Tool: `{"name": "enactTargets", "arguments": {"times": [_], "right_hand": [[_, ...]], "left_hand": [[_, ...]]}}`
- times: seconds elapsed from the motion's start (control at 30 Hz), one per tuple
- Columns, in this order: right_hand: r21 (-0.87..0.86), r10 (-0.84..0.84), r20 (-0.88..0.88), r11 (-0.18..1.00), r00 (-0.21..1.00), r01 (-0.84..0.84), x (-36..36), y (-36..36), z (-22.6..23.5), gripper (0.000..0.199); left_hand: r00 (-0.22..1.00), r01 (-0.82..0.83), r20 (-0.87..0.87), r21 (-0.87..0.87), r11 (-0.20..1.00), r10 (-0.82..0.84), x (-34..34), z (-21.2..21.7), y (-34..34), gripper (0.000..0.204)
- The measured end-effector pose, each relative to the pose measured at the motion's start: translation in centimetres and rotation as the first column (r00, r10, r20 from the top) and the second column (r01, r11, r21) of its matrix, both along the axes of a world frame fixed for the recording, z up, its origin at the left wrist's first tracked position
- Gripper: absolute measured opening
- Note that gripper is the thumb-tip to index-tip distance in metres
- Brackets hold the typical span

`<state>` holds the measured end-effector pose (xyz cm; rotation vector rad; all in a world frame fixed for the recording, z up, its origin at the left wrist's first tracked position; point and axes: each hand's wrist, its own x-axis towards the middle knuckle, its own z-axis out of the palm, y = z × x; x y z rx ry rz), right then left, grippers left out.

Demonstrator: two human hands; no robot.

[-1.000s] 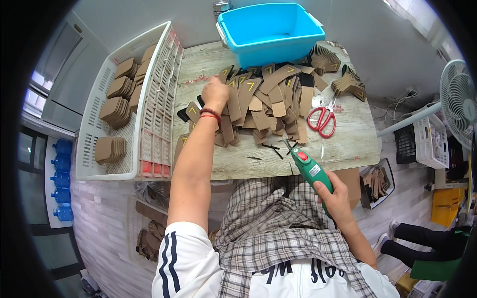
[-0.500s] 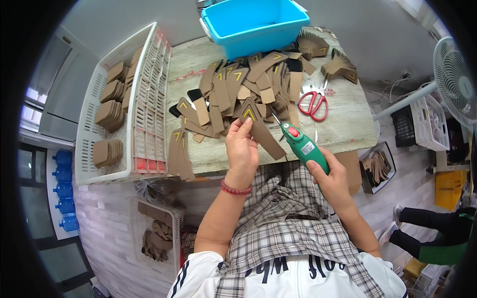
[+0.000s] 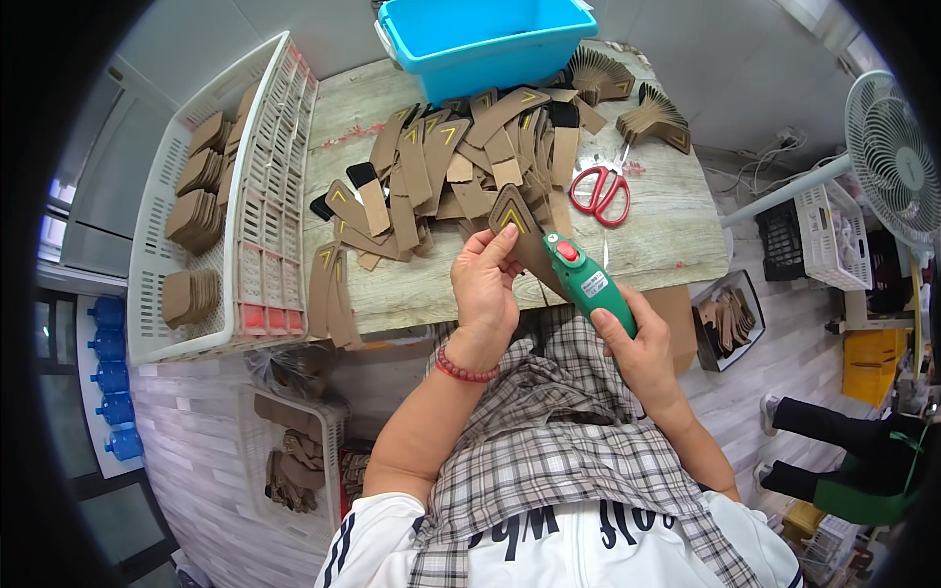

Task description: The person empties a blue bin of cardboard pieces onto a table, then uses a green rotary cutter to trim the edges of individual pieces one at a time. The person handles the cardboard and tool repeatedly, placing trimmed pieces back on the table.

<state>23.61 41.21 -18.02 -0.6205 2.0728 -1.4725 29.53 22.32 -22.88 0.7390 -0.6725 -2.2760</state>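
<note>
My left hand (image 3: 487,279) pinches a brown leather-like strip (image 3: 535,257) near its pointed end, which bears a yellow chevron. Wrapped in my right hand (image 3: 642,341) is a green handheld electric tool (image 3: 592,282) with a red switch. The tool's front end lies at the strip's right edge, and its thin metal tip is hidden from view. Just beyond my hands, a loose heap of similar brown strips (image 3: 438,162) covers the middle of the table; some have black ends. Red-handled scissors (image 3: 600,196) lie right of the heap.
A blue bin (image 3: 490,64) stands at the table's back. Two fanned stacks of strips (image 3: 654,120) sit at the back right. On the left, a white crate (image 3: 279,186) holds stacked brown pieces. A white fan (image 3: 892,147) stands at right; a person's legs (image 3: 814,426) show below it.
The green tool has come closer to the strip, and its metal tip has gone out of sight. The strip stays pinched in my left hand. The whole view has shifted slightly.
</note>
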Motion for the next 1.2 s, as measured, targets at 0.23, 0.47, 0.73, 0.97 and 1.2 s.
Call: {"name": "enactTargets", "arguments": {"times": [0.23,0.47,0.73,0.97,1.2], "right_hand": [[0.002,-0.021,-0.044,1.0,0.999,0.021,0.0,-0.2,-0.6,0.043],[0.019,-0.016,-0.036,1.0,0.999,0.016,-0.3,-0.3,-0.3,0.043],[-0.016,-0.01,-0.026,1.0,1.0,0.01,-0.4,-0.1,-0.5,0.043],[-0.025,0.009,-0.017,1.0,1.0,-0.009,-0.4,0.2,-0.5,0.041],[-0.032,0.025,-0.007,0.999,1.0,-0.026,-0.4,0.2,-0.6,0.042]], "left_hand": [[0.998,0.044,0.034,0.018,0.999,-0.044,0.2,-0.8,0.9,0.008],[0.995,0.064,0.08,0.028,0.998,-0.066,0.7,-0.4,2.5,0.008],[0.989,0.101,0.112,-0.068,0.993,-0.093,1.5,-1.2,2.9,0.008],[0.982,0.098,0.176,-0.169,0.981,-0.068,2.1,-0.8,1.4,0.014],[0.988,0.095,0.14,-0.248,0.964,-0.061,2.7,-1.2,0.7,0.012]]}}
